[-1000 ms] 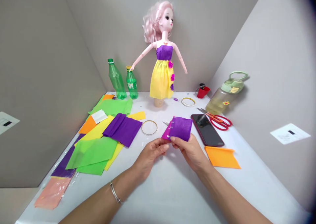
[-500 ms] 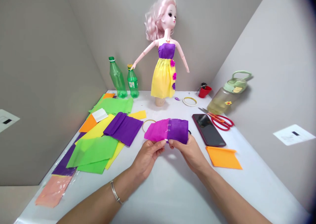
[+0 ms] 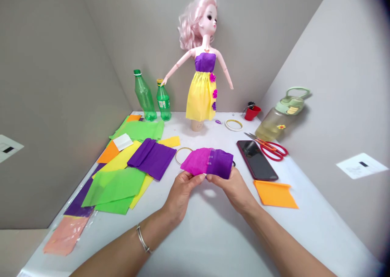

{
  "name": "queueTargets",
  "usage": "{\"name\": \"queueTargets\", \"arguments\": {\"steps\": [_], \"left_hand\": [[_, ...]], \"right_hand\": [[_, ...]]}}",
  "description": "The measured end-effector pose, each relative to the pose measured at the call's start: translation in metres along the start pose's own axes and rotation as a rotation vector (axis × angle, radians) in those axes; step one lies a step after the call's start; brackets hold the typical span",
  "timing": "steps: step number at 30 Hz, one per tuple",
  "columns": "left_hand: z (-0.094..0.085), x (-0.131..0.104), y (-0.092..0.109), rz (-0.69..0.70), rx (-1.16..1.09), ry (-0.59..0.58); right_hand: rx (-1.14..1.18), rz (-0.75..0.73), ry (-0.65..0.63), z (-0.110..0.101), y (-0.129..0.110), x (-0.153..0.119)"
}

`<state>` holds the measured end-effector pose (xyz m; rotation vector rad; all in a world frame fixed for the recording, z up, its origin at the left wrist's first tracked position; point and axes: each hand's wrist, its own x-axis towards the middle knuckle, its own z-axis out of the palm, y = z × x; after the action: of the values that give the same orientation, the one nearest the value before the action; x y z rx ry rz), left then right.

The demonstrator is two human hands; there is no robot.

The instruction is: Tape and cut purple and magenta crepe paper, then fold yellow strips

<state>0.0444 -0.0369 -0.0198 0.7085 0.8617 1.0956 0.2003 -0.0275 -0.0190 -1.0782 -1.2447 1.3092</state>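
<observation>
Head view: left hand [image 3: 183, 189] and right hand [image 3: 236, 187] both closed, thumbs and fingers pinching the lower edge of a magenta-and-purple piece [image 3: 207, 162] near its seam. Piece is held up over the bench [image 3: 201, 240], front of the doll [image 3: 205, 65]; magenta half on left-hand side, purple half on right-hand side, pale marks along the seam. Black item [image 3: 234, 163] peeks out past the purple edge, mostly hidden, can't tell what. Thin gold ring [image 3: 176, 158] lies just behind, partly covered by the piece.

Left side: purple folded sheet [image 3: 155, 159], light green sheets [image 3: 114, 187], peach packet [image 3: 65, 235]. Two green bottles [image 3: 144, 98] [image 3: 163, 102] stand at back, beside the doll, which wears a purple top and yellow skirt with flowers.

Right side: phone [image 3: 257, 160], red-handled scissors [image 3: 272, 149] near its upper end, orange sheet [image 3: 276, 194] by its lower end, water bottle [image 3: 282, 114] tilted, red cup [image 3: 252, 113], white bangle [image 3: 234, 129]. Silver bracelet [image 3: 142, 239] on left wrist.
</observation>
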Motion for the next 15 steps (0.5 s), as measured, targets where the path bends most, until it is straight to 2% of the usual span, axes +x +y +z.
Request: {"name": "queueTargets", "arguments": {"steps": [15], "left_hand": [[-0.0010,-0.0004,0.0029,-0.009,0.006,-0.019]], "right_hand": [[0.030,-0.013,-0.030,-0.0004,-0.0032,-0.0014]]}}
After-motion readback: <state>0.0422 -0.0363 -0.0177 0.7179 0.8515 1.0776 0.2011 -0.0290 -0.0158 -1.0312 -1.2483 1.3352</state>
